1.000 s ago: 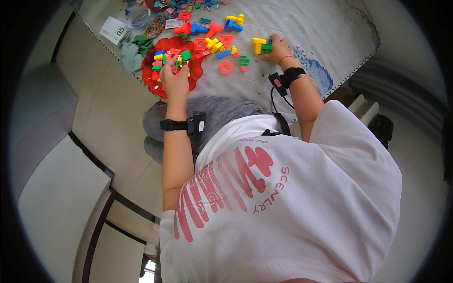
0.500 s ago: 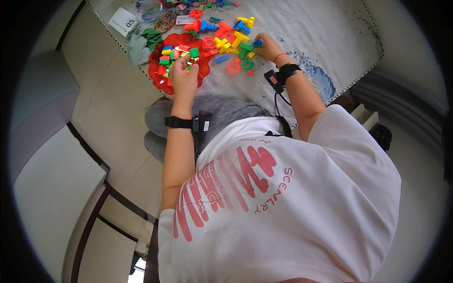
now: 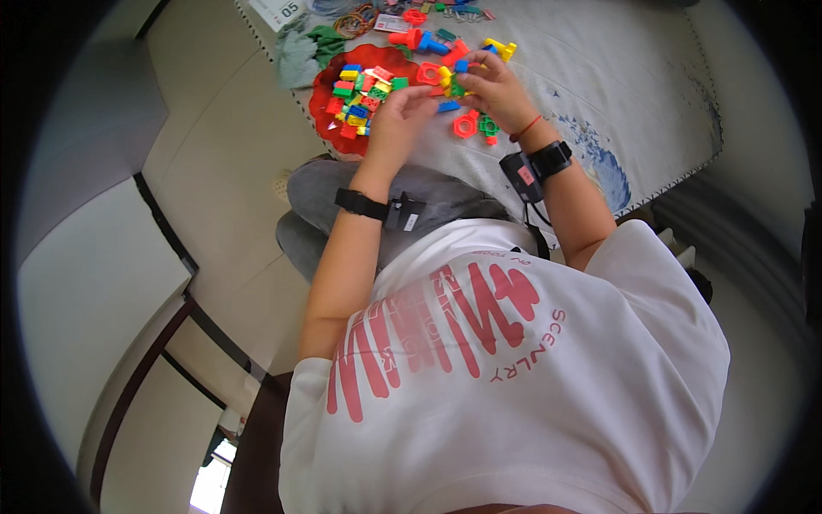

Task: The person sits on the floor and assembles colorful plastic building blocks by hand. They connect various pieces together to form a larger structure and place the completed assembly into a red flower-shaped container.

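Note:
My right hand (image 3: 501, 91) is closed, pinching a small blue toy brick (image 3: 461, 66) between thumb and fingers above a cluster of plastic nuts and bolts. My left hand (image 3: 399, 124) hovers by the right rim of a red scalloped tray (image 3: 324, 96). Its fingers point toward my right hand but are blurred, so whether they hold anything is unclear. Inside the tray lies a pile of small toy bricks (image 3: 351, 96) in red, green, blue and yellow. Close to my right wrist lie a red hexagonal nut (image 3: 465, 125) and a green nut (image 3: 488, 126).
Beyond the hands are a blue bolt (image 3: 432, 45), a red bolt (image 3: 404, 39) and a yellow one (image 3: 505, 50). Green cloth (image 3: 325, 43), rubber bands (image 3: 355, 23) and a white card (image 3: 278, 10) lie at the far left. A patterned cloth (image 3: 634, 94) covers the table.
My left hand has lifted from the bricks in the tray and moved right. My right hand has come left and nearer to it with the blue brick. The whole view has shifted slightly.

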The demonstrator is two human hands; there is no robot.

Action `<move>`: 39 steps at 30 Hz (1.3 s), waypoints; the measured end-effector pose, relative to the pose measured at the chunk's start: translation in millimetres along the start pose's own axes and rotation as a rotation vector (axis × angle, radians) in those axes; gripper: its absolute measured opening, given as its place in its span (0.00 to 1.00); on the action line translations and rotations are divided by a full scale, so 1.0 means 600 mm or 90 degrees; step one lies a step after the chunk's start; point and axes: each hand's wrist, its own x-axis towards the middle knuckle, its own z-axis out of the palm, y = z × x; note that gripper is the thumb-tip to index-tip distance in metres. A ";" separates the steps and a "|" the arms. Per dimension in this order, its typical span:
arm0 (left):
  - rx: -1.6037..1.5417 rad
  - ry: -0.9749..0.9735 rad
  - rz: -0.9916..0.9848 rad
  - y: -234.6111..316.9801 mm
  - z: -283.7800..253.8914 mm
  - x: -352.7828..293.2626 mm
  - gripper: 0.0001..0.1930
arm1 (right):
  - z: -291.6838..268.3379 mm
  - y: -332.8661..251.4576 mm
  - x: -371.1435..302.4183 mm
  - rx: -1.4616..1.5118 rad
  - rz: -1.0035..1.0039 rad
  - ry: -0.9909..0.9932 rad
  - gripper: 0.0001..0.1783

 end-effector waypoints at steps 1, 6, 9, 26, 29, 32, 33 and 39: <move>-0.022 -0.012 0.012 -0.005 0.001 0.003 0.18 | 0.023 0.002 0.002 -0.036 -0.034 -0.038 0.15; -0.010 0.054 0.010 -0.020 -0.012 0.003 0.19 | 0.083 -0.001 -0.010 0.159 0.090 0.000 0.14; 0.066 0.058 0.044 -0.028 -0.021 0.001 0.19 | 0.077 0.001 -0.005 0.101 0.118 0.020 0.13; -0.202 0.065 -0.102 0.010 -0.042 -0.012 0.14 | 0.095 -0.009 -0.012 -0.038 0.104 -0.026 0.17; -0.151 0.056 -0.114 0.025 -0.042 -0.018 0.14 | 0.090 -0.004 -0.012 -0.048 0.105 -0.026 0.17; -0.120 0.057 -0.119 0.025 -0.042 -0.017 0.15 | 0.086 -0.008 -0.013 -0.040 0.114 -0.033 0.17; -0.115 0.058 -0.120 0.023 -0.042 -0.016 0.15 | 0.084 -0.009 -0.014 -0.039 0.115 -0.036 0.17; -0.121 0.016 -0.149 0.011 -0.051 -0.015 0.13 | 0.084 -0.015 -0.015 -0.029 0.146 -0.048 0.16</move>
